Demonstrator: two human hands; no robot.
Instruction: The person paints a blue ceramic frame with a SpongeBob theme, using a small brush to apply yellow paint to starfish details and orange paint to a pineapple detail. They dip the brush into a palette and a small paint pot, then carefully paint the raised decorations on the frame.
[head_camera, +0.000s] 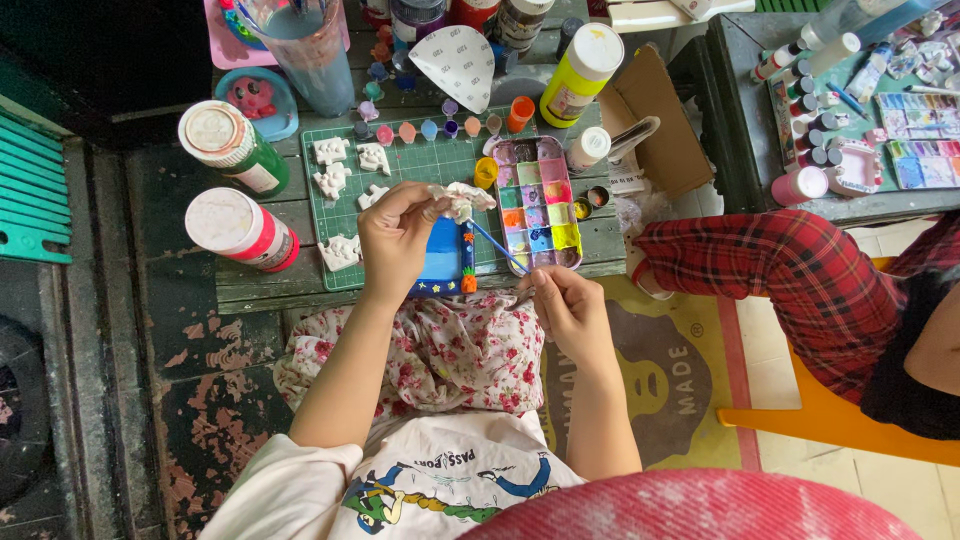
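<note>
- Worn dark wooden table (250, 290) with green cutting mat (420, 165); white plaster pieces (335, 170) lie on mat; paint bottles at left, red (243, 230) and green (235, 148)
- left hand (395, 240) pinched shut on white plaster figure (465, 198), held above blue painted piece (442, 255) at mat's front edge
- right hand (570, 310) closed round thin blue paintbrush (497, 246); brush tip at underside of figure
- hands apart, joined only via brush
- paint palette (537, 205) just right of figure; yellow bottle (580, 75) behind
- second person's red plaid sleeve (780, 270) at right; not involved
</note>
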